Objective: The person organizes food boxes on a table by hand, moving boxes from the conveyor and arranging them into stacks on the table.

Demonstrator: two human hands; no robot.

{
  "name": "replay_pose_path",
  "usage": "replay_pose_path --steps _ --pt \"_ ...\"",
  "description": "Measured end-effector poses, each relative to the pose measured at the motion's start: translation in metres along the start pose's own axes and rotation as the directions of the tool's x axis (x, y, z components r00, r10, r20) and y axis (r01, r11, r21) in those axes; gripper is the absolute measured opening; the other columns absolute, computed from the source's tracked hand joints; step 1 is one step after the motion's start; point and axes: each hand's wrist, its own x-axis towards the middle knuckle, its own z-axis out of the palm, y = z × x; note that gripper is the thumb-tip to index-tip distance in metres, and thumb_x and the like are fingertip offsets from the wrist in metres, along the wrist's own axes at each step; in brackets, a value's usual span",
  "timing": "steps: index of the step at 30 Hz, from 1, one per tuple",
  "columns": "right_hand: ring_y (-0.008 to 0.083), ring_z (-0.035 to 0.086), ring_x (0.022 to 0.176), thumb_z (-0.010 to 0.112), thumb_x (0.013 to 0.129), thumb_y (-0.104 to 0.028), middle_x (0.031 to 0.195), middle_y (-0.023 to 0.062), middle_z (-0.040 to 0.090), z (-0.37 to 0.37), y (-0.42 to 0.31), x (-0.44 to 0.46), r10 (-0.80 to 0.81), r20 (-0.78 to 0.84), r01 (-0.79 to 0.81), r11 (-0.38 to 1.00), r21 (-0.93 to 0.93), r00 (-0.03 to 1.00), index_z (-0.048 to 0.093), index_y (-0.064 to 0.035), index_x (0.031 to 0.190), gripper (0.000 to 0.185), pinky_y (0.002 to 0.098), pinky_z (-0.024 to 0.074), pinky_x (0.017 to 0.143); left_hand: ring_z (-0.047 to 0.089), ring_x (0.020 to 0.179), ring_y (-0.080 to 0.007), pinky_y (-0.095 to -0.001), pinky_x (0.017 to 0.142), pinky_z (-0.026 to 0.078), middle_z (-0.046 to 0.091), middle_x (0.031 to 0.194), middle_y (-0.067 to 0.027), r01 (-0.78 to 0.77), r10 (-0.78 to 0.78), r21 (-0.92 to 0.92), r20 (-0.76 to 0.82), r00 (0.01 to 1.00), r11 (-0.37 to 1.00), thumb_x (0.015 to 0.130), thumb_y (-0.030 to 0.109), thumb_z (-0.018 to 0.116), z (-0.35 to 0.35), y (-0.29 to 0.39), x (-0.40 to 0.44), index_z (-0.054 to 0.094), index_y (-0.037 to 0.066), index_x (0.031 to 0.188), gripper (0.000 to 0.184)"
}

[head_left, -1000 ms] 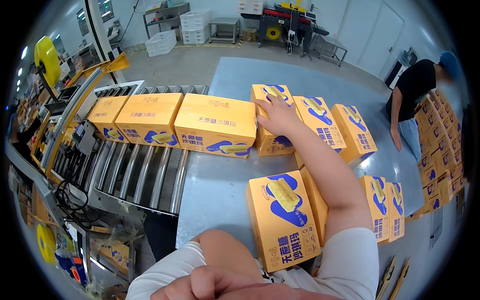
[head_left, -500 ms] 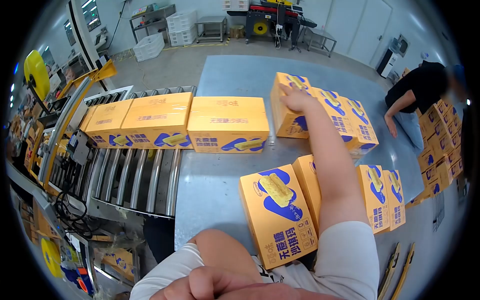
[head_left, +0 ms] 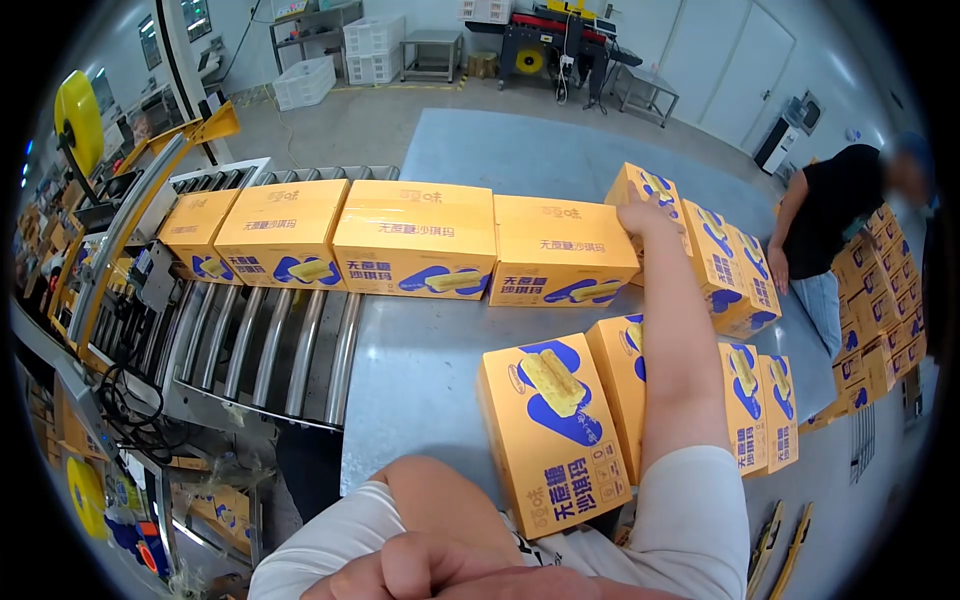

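"Four printed yellow cartons lie end to end in a row [head_left: 415,235], partly on a roller conveyor [head_left: 265,345] and partly on a smooth blue-grey table [head_left: 425,350]. Their ends touch or nearly touch."

"Where are the hands?"

"The right hand [head_left: 650,218] reaches out to the table end of that row, at the corner where the last carton [head_left: 565,250] meets an upright carton [head_left: 655,195]. Its fingers touch the cardboard there; how wide they are spread, I cannot tell. The left hand [head_left: 405,567] is close to the body at the bottom edge of the view, fingers curled in. Whether it holds anything is hidden."

"Is there room to move around them?"

"Some. A bare strip of table runs between the row and a large tilted carton [head_left: 555,430] nearest the body. Just beside that one is a second near carton [head_left: 617,375], partly behind the forearm. Two slim-looking cartons [head_left: 760,408] stand on the far side of the arm. Past the upright carton, two more upright cartons [head_left: 740,265] stand close together. Beyond the row, the table's far part is open."

"And the room?"

"Grey floor, pale walls, white crates [head_left: 373,50], a small steel table [head_left: 431,55] and a dark machine [head_left: 545,50] at the back. To the right, a person in a black top [head_left: 835,205] stands beside stacked cartons [head_left: 880,290]."
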Motion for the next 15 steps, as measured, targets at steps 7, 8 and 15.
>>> replay_pose_path --steps 7,8,15 --pt "0.0378 0.01 0.16 0.05 0.097 -0.051 0.175 0.0073 0.009 -0.002 0.006 0.001 -0.015 -0.029 0.015 1.0 0.002 0.999 0.02 -0.0402 0.165 0.075 0.0757 0.0149 0.119 0.046 0.074 -0.0189 -0.0374 0.063 0.033 0.039 0.075 0.0056 -0.084 0.058 -0.227 -0.116 0.992 0.97 0.08 0.045 0.058 -0.01 -0.004 -0.002 0.036 0.022 0.075 0.032" --pt "0.0369 0.011 0.16 0.051 0.096 -0.051 0.174 0.0069 0.011 -0.001 0.007 0.003 -0.017 -0.043 0.017 1.0 0.01 0.999 0.022 -0.0398 0.164 0.075 0.0755 0.0155 0.118 0.046 0.073 -0.0187 -0.037 0.063 0.033 0.039 0.075 0.0057 -0.086 0.046 -0.252 -0.161 0.986 0.964 0.081 0.045 0.058 -0.004 -0.003 -0.004 0.036 0.022 0.075 0.032" --pt "0.0339 0.019 0.158 0.057 0.089 -0.053 0.172 0.0059 0.02 -0.003 0.016 0.006 -0.039 -0.083 0.041 0.999 0.028 0.996 0.03 -0.0377 0.163 0.08 0.0739 0.0195 0.118 0.044 0.072 -0.0176 -0.0347 0.064 0.032 0.037 0.074 0.0051 -0.138 0.079 -0.316 -0.193 0.978 0.939 0.083 0.049 0.057 0.025 -0.005 -0.015 0.035 0.02 0.076 0.037"
